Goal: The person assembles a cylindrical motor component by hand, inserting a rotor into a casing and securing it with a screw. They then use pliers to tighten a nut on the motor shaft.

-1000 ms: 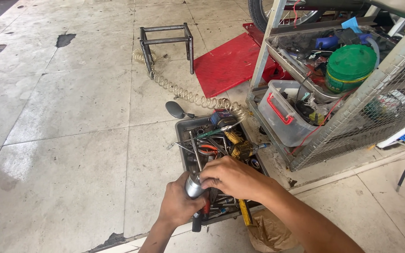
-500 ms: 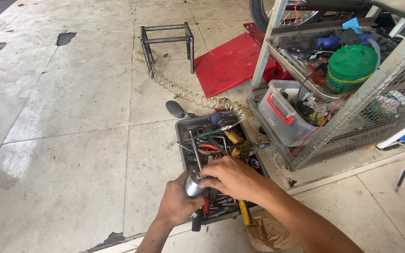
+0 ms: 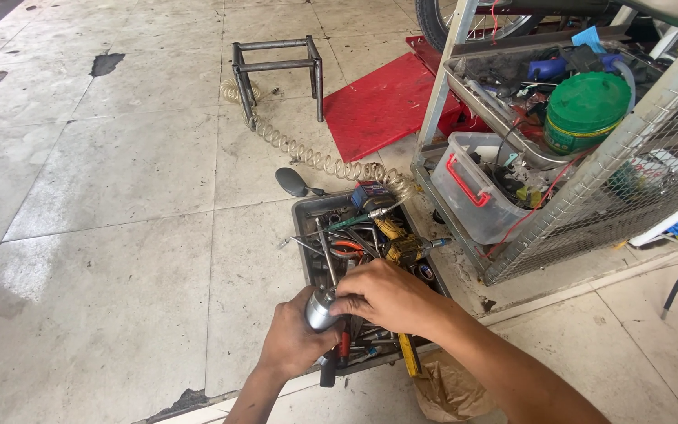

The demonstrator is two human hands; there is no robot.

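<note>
a tiled workshop floor (image 3: 103, 235), seen from above: at 6 o'clock the left hand (image 3: 292, 341) has its fingers wrapped around the body of a silver tool (image 3: 319, 308), whose thin metal rod rises toward 12 o'clock; a dark handle shows just under the hand. the right hand (image 3: 386, 297), just beside it at 3 o'clock, has its fingers curled over the tool's top end, pinching it. both hands hover over a dark metal tray (image 3: 306, 210) crammed with hand tools, among them a yellow-bodied tool (image 3: 398, 243). at 11 o'clock of the tray lies a black mirror (image 3: 292, 181), and a coiled hose (image 3: 308, 155) runs back toward a small steel frame stand (image 3: 276, 67). a red mat (image 3: 378, 102) lies at 1 o'clock. at 2 o'clock a wire-mesh rack (image 3: 637, 165) holds a clear bin with red latches (image 3: 472, 188) and a green-lidded tub (image 3: 586, 110)
</note>
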